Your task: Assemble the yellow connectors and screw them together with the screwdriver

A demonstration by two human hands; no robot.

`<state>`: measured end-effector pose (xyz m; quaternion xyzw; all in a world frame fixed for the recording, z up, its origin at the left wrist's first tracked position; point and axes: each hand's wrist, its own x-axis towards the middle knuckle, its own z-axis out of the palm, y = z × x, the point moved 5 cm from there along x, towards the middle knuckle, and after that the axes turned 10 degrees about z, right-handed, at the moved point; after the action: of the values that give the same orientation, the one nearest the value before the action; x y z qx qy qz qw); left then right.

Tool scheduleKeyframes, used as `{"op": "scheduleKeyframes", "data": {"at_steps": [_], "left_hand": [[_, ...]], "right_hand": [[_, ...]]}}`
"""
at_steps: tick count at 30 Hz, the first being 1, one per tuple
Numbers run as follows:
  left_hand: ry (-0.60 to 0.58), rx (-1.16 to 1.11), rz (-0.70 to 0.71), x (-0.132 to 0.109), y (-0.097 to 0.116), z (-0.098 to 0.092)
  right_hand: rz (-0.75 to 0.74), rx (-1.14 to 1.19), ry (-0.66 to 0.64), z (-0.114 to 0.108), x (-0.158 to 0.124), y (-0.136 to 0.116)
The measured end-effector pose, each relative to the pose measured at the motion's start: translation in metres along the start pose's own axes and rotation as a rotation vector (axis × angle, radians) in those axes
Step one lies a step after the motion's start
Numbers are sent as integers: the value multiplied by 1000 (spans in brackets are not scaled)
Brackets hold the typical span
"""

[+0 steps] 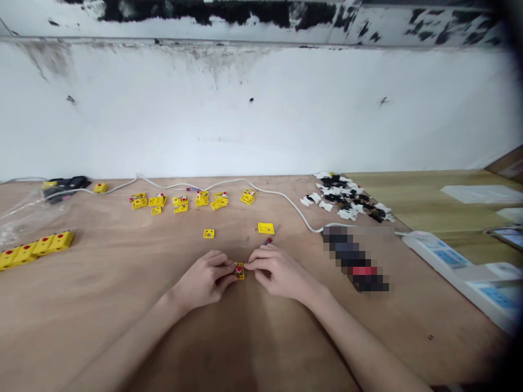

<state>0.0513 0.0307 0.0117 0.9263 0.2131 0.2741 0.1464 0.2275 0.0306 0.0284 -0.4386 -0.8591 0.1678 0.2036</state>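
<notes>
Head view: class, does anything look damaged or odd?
Yes: the white wall has brownish stains near its top edge, and ragged black patches mar the strip above, as if its surface had peeled.

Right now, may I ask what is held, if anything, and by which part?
The left hand holds a small yellow piece by its left side; whether the right hand touches it is unclear.

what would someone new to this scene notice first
Probably the small yellow piece with a red knob, low in the middle, at the fingertips of the left hand and beside those of the right hand. Next, the bright row of yellow blocks at the left edge. Then the heap of black and white pieces near the wall, right of centre.
</notes>
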Motion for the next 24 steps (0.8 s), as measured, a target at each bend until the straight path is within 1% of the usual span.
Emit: {"op": "scheduleKeyframes", "data": {"at_steps": [5,7,12,15,20,24], "left_hand": [[4,-1,0,0,0,1],[5,1,-3,0,0,1],[14,1,3,0,1,-1],[9,1,2,0,1,-1],[8,-28,-33,-1,1,-1],[26,-63,-78,-3,-3,-1]], "right_hand": [[-25,-70,-18,3,1,-1],[-17,-53,-20,1,0,-1],[77,35,-11,-5,-2,1],[63,34,-34,-3,-3,0],[27,14,-51,4,-3,1],[77,45,-44,3,-3,3]]}}
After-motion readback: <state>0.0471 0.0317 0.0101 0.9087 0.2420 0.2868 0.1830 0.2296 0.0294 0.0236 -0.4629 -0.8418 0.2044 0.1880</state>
